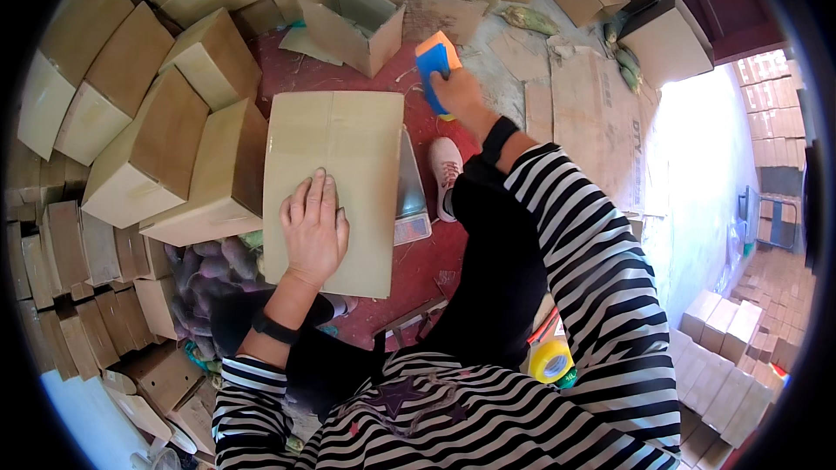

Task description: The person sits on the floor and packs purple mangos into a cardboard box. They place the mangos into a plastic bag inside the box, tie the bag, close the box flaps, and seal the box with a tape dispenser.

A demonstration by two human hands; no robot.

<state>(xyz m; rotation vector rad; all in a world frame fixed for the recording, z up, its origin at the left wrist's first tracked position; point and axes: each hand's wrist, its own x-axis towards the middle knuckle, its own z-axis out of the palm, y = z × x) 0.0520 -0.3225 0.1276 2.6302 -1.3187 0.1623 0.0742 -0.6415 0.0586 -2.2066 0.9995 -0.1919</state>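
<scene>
A closed cardboard box (353, 137) stands before me on a scale (413, 225), whose metal platform and display edge show at the box's right side. My left hand (315, 228) lies flat on the top of the box, fingers spread a little and holding nothing. Beyond the box's upper right corner, my right hand (460, 94) grips a blue and orange tape dispenser (431, 68), held in the air above the red floor covering. The underside of the dispenser and part of its yellow edge are mostly hidden.
Closed cartons (163, 143) are stacked at the left, beside a heap of purple vegetables (209, 267). An open box (353, 19) stands ahead. Flattened cardboard (594, 124) lies at the right. A roll of yellow tape (550, 361) is near my right thigh.
</scene>
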